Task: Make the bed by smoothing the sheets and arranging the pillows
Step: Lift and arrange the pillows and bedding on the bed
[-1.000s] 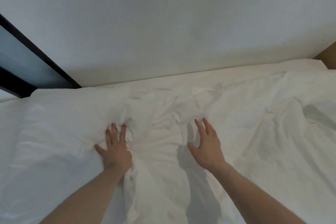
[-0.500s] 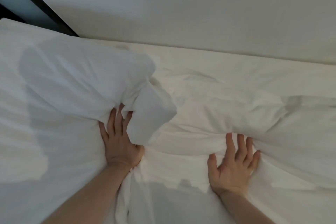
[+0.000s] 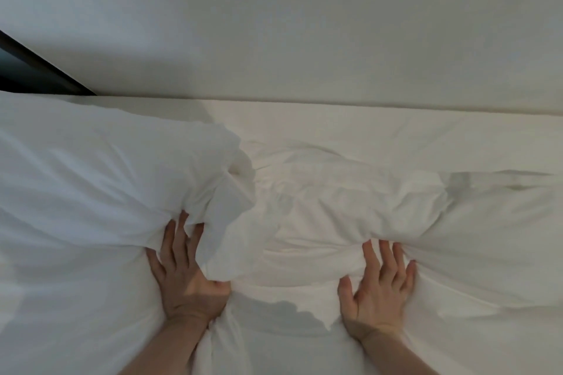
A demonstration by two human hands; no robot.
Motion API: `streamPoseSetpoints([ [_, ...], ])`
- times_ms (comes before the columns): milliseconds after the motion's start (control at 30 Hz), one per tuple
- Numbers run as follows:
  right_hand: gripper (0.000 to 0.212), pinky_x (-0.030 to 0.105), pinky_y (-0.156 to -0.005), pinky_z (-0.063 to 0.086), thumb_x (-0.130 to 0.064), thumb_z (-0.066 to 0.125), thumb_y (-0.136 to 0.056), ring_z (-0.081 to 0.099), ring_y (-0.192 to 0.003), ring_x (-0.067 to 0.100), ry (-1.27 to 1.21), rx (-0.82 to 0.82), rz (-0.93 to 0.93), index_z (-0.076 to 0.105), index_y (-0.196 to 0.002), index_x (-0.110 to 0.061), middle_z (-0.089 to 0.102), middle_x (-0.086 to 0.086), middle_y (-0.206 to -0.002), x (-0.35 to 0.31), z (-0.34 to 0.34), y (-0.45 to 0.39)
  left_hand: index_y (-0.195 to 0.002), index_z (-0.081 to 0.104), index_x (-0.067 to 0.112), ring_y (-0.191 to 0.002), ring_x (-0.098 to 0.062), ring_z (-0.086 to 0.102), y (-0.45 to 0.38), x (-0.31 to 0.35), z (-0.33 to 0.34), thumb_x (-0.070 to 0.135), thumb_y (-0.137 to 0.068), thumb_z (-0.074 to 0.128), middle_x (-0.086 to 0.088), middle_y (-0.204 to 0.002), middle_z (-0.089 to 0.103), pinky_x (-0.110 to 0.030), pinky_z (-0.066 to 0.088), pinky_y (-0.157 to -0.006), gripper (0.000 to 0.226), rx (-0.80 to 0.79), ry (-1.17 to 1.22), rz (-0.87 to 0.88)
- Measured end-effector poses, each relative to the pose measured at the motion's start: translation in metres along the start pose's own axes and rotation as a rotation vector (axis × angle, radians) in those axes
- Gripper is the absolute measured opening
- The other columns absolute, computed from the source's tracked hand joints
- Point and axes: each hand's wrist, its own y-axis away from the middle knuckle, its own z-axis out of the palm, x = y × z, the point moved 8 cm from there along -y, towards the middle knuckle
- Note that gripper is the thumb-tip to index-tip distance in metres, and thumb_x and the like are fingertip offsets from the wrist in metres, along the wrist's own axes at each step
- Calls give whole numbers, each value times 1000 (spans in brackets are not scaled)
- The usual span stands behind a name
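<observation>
While the left hand (image 3: 185, 277) presses flat-fingered under the left pillow (image 3: 100, 179), the right hand (image 3: 377, 292) lies spread against the right pillow (image 3: 396, 207); push both evenly toward the far wall (image 3: 304, 24), avoiding fresh creases.

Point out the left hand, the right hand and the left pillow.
left hand (image 3: 185, 277): head view, back of hand.
right hand (image 3: 377, 289): head view, back of hand.
left pillow (image 3: 100, 179): head view, top face.

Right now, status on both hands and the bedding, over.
Left hand flat, fingers under plump white pillow. Right hand flat, pressing bunched white sheet. Sheet still wrinkled. Nothing in the way.
</observation>
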Motion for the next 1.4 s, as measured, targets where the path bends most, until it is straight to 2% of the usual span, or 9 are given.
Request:
streamPoseSetpoints([
  [233,80,60,-123,7,-52,47,-77,27,-148,42,8,19,-3,43,-147,-14,40,18,-153,-1,-2,-3,-143,40,13,-151,-35,23,-1,1,2,48,-59,47,-17,-158,37,-56,-3,-123,91,-17,20,-16],
  [533,80,60,-123,7,-52,48,-76,27,-148,41,-6,17,25,41,-148,-19,40,16,-152,-1,-6,-1,-139,41,11,-149,-34,26,-2,3,5,47,-57,45,-16,-157,37,-61,6,-121,90,-59,12,-24],
  [867,78,61,-123,7,-51,45,-75,27,-147,42,7,6,46,44,-144,-14,41,18,-150,3,3,2,-140,36,13,-150,-34,22,0,1,7,53,-52,48,-13,-158,31,-58,1,-121,98,-75,-8,-21],
  [1067,82,57,-124,0,-50,46,-72,18,-152,36,-11,-43,56,39,-147,-16,34,15,-156,3,12,1,-143,38,16,-149,-32,25,-2,3,-1,51,-64,49,-13,-158,35,-59,3,-121,88,27,-19,3],
  [1233,83,59,-124,5,-52,46,-74,23,-151,38,-51,12,4,40,-148,-15,38,18,-155,3,9,0,-149,40,16,-152,-29,21,-1,4,-3,43,-63,53,-8,-163,31,-56,1,-124,91,97,-79,24],
  [1400,80,60,-124,4,-49,44,-79,18,-153,37,-29,3,-46,38,-150,-13,33,17,-158,3,11,1,-152,39,14,-153,-28,21,4,5,-9,39,-68,49,-9,-163,32,-53,-2,-126,88,177,-84,36],
])
